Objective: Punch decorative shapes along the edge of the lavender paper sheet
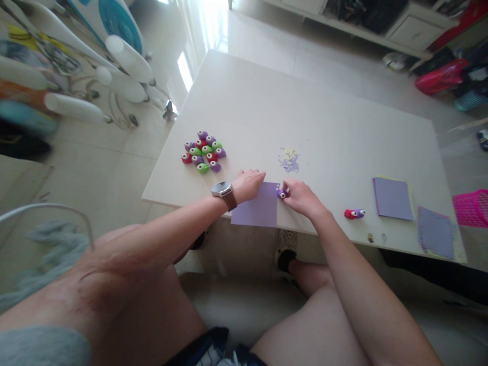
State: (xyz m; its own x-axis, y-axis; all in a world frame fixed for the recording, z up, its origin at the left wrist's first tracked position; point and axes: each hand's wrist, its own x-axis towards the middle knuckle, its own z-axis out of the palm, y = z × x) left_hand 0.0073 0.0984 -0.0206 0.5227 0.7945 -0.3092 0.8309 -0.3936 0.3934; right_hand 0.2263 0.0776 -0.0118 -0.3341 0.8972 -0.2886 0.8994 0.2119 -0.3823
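Observation:
A purple paper sheet (256,207) lies at the near edge of the white table (305,117). My left hand (248,184), with a watch on its wrist, rests on the sheet's upper left corner and holds it down. My right hand (301,196) grips a small purple and red craft punch (282,192) at the sheet's upper right edge. A little pile of purple and yellow paper bits (290,159) lies just beyond the sheet.
A cluster of several small punches (204,151) in purple, red and green sits at the table's left. A red and purple punch (354,214) lies to the right, then purple paper stacks (392,198) (436,233) and a pink basket (473,207).

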